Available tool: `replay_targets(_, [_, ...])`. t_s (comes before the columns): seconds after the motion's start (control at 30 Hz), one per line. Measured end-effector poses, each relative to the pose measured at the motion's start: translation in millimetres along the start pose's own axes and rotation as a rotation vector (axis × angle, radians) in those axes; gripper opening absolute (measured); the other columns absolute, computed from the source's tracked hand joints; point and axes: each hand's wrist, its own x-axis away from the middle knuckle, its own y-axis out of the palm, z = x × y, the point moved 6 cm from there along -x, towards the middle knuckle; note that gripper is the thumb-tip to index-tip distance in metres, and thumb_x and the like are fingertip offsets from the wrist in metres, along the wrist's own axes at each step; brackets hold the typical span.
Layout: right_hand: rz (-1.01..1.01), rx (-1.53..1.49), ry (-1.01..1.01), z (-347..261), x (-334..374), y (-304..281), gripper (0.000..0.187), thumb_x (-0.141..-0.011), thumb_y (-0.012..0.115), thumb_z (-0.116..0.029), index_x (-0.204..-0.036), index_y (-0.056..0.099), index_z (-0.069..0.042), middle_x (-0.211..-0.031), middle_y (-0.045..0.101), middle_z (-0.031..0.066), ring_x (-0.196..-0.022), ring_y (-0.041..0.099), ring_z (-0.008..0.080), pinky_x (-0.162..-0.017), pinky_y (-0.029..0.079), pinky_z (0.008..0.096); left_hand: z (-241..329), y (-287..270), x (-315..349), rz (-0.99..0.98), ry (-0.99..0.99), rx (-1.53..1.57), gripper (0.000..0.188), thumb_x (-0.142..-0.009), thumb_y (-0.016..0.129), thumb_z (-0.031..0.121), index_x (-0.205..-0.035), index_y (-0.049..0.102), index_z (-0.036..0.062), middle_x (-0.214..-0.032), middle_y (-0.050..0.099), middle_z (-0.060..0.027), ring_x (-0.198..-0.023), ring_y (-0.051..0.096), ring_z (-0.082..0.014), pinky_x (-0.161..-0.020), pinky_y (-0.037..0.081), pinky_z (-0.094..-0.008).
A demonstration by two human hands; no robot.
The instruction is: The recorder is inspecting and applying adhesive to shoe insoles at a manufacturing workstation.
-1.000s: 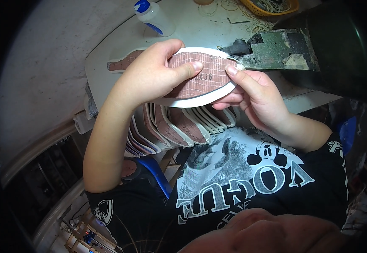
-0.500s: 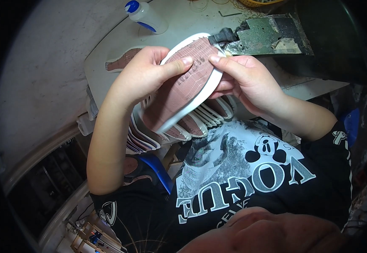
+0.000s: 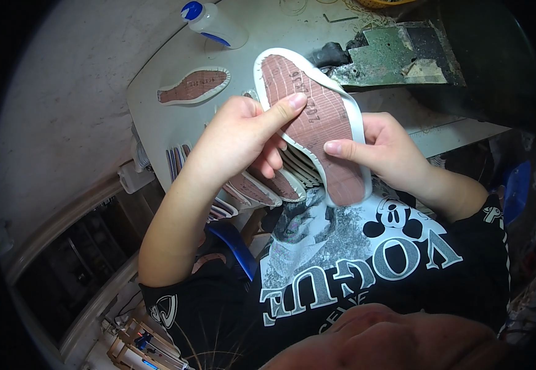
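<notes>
Between both hands I hold up a shoe insole [image 3: 314, 123], reddish-brown on the face toward me with a white rim folded over its edge. My left hand [image 3: 249, 132] grips its left side, thumb pressed flat on the brown face. At its right edge my right hand [image 3: 382, 151] is closed, thumb on the narrower lower part and fingers hidden behind. Below and behind it, several similar insoles [image 3: 274, 185] stand in a row along the table's near edge. Another insole [image 3: 195, 86] lies alone on the table, left of my left hand.
A white bottle with a blue cap [image 3: 215, 24] stands on the white table [image 3: 268, 24] at the far left. Far right is a worn green metal machine part [image 3: 397, 55] with a black piece at its end. A hex key [image 3: 340, 19] and a yellow basket [image 3: 379, 2] lie beyond it.
The held insole has turned, its lower end swinging from left to right. My right hand has moved down along its edge, and the left hand has shifted right and slightly down.
</notes>
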Motion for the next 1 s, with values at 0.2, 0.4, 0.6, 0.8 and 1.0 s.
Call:
replay_targets(0.2, [0.012, -0.051, -0.073, -10.5, -20.9, -0.3, 0.028, -0.088, 0.065, -0.022, -0.101, 0.066, 0.003, -0.088, 0.069, 0.0077, -0.077, 0.062, 0.0083, -0.07, 0.05, 0.0235, 5.3, -11.3, -8.3, 0.02, 0.119, -0.03, 0.044, -0.079, 0.073, 0.042, -0.064, 0.06, 0.0025, -0.047, 0.053, -0.0014, -0.034, 0.046, -0.0052, -0.032, 0.036, -0.0168])
replay_targets(0.4, [0.016, -0.039, 0.064, 5.4, -14.4, -5.4, 0.031, -0.085, 0.069, -0.025, -0.1, 0.066, 0.002, -0.089, 0.069, 0.0078, -0.077, 0.063, 0.0102, -0.071, 0.051, 0.0235, 0.3, -15.4, -15.1, 0.191, 0.225, 0.125, 0.042, -0.077, 0.076, 0.041, -0.062, 0.057, 0.0065, -0.046, 0.05, 0.0018, -0.033, 0.04, -0.0036, -0.032, 0.03, -0.0166])
replay_targets(0.6, [-0.11, -0.107, 0.322, 34.5, 22.6, 4.7, 0.033, -0.086, 0.066, -0.018, -0.108, 0.058, 0.005, -0.089, 0.067, 0.0134, -0.072, 0.065, 0.0135, -0.065, 0.052, 0.0227, 2.5, -20.3, -16.9, 0.196, 0.221, 0.13, 0.047, -0.075, 0.076, 0.046, -0.059, 0.054, 0.0067, -0.045, 0.049, 0.0012, -0.033, 0.042, -0.0043, -0.032, 0.031, -0.017])
replay_targets(0.8, [0.022, -0.311, 0.168, 17.7, 18.5, 15.1, 0.03, -0.09, 0.062, -0.018, -0.107, 0.057, 0.006, -0.083, 0.066, 0.0138, -0.07, 0.067, 0.0158, -0.06, 0.052, 0.0217, 10.0, -36.0, -32.3, 0.25, 0.255, 0.069, 0.049, -0.079, 0.071, 0.049, -0.058, 0.053, 0.0078, -0.042, 0.047, 0.0018, -0.032, 0.041, -0.0039, -0.031, 0.031, -0.0161])
replay_targets(1.0, [-0.089, -0.164, 0.197, 15.0, 11.0, 31.4, 0.03, -0.09, 0.061, -0.019, -0.107, 0.057, 0.005, -0.083, 0.066, 0.0126, -0.067, 0.066, 0.014, -0.058, 0.051, 0.0203, 8.2, -46.2, -25.6, 0.175, 0.245, 0.108, 0.046, -0.08, 0.07, 0.047, -0.065, 0.059, 0.0046, -0.046, 0.05, 0.0012, -0.032, 0.039, -0.0032, -0.032, 0.028, -0.0157])
